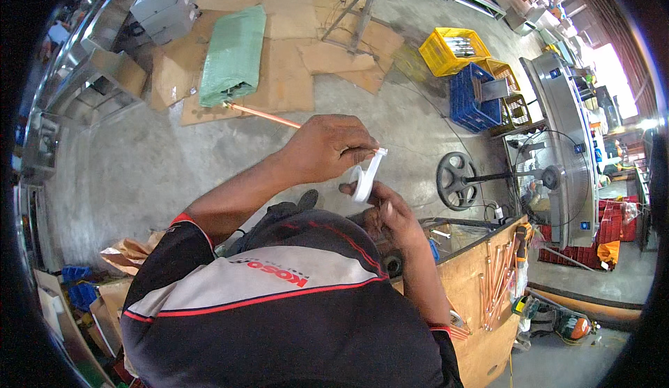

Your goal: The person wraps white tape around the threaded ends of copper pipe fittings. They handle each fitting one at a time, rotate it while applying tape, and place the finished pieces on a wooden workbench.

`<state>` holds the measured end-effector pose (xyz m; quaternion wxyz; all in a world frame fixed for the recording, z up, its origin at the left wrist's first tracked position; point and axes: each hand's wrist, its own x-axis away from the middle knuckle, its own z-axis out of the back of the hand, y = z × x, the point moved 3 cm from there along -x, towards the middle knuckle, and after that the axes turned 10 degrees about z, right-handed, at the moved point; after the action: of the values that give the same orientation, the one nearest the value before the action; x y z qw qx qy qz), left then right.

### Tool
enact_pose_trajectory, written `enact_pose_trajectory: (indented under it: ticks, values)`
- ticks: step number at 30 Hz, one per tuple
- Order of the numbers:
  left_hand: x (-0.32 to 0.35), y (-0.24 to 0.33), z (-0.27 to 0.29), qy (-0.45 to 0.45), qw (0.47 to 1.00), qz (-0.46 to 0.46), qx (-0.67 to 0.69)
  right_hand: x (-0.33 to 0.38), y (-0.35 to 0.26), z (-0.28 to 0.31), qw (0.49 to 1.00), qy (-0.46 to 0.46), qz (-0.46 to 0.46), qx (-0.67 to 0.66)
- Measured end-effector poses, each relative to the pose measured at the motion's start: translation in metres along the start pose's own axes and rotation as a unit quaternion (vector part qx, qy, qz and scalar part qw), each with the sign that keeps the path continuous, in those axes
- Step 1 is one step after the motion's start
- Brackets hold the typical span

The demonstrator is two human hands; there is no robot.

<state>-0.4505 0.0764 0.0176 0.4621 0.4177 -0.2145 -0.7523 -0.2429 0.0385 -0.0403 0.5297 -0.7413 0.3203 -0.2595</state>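
My left hand (326,148) is closed around a thin copper tube (268,117), which reaches out to the far left with a fitting at its far end. The tube's near end pokes out past my fingertips, where a strip of white tape touches it. From there the strip runs down to a white tape roll (360,186), pinched in the fingers of my right hand (391,212). Part of the roll is hidden by the strip and my fingers. Both hands are held up in front of my body, close together.
At my right stands a wooden bench (481,346) with several copper tubes (495,283) and an orange-handled tool (521,241). A black handwheel (457,181) is beyond it. Yellow (433,55) and blue crates (465,109) stand ahead; a green wrapped bundle (234,53) lies on cardboard (289,85).
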Motion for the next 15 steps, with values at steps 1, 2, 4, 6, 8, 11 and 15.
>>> enact_pose_trajectory:
  ticks: [1,2,4,6,8,11,15]
  values:
    - [0.000,-0.003,-0.001,-0.001,1.000,0.001,-0.006,0.002,-0.013,-0.011,0.999,-0.037,0.026,-0.006]
    - [0.001,-0.005,-0.003,-0.019,1.000,0.008,-0.016,0.002,-0.025,-0.016,0.998,-0.042,0.034,0.015]
    - [0.004,-0.008,-0.008,-0.055,0.998,0.023,-0.037,0.001,-0.048,-0.017,0.997,-0.053,0.027,0.042]
    - [0.009,-0.011,-0.018,-0.107,0.989,0.036,-0.097,0.002,-0.061,-0.012,0.998,-0.038,0.017,0.042]
    - [0.013,-0.013,-0.028,-0.189,0.967,0.082,-0.148,0.002,-0.068,-0.009,0.999,-0.024,0.028,0.032]
    - [0.025,0.000,-0.049,-0.218,0.969,-0.021,-0.117,-0.015,-0.079,0.005,0.990,0.050,0.075,0.109]
    - [0.018,0.017,-0.044,-0.175,0.983,-0.050,0.017,-0.029,-0.051,0.037,0.988,0.096,0.009,0.118]
